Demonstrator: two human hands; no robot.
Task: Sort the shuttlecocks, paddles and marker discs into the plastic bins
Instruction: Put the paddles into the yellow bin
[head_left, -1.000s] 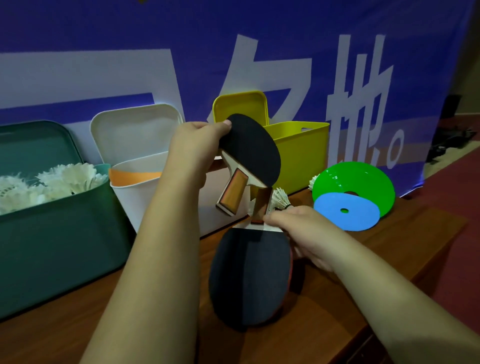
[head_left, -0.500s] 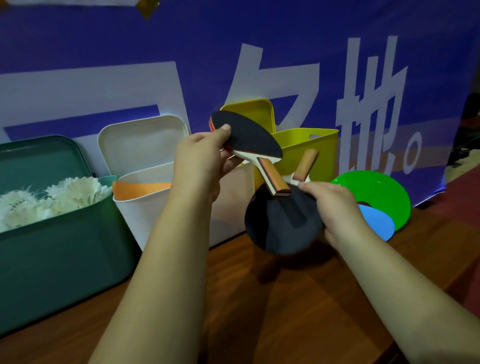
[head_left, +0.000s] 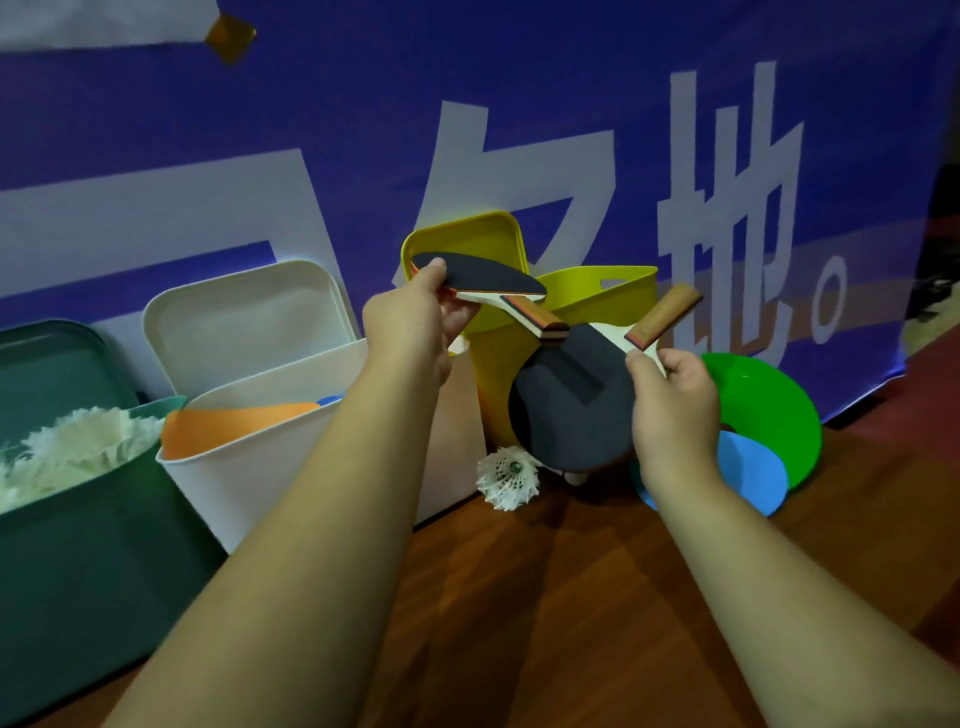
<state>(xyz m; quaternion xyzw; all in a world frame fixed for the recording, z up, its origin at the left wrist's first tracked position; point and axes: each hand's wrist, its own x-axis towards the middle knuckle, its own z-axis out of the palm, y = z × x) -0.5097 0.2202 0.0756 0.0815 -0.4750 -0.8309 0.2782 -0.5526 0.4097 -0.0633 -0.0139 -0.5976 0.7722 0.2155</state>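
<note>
Paddles are held in the air, one in each grip, in front of the yellow bin (head_left: 605, 291). The first paddle (head_left: 480, 275) is pinched at the edge of its dark blade by the left grip (head_left: 410, 332), with the thumb on top; it lies nearly flat and its handle is pointed to the right. The second paddle (head_left: 571, 415) is held by the right grip (head_left: 672, 410) near the place where blade and handle meet. Its blade hangs down to the left and its wooden handle is pointed up to the right. The end of the first handle is seen over the second blade; whether they touch cannot be told.

Below the second paddle, one white shuttlecock (head_left: 506, 475) lies on the wooden tabletop (head_left: 571, 597), just beside the white bin (head_left: 291, 457). An orange disc (head_left: 234, 421) is seen inside that bin. More shuttlecocks (head_left: 78, 436) are piled in the dark green bin (head_left: 78, 551) at the left. To the right, a blue disc (head_left: 750, 473) and a green disc (head_left: 763, 405) are leaned near the blue banner (head_left: 311, 130).
</note>
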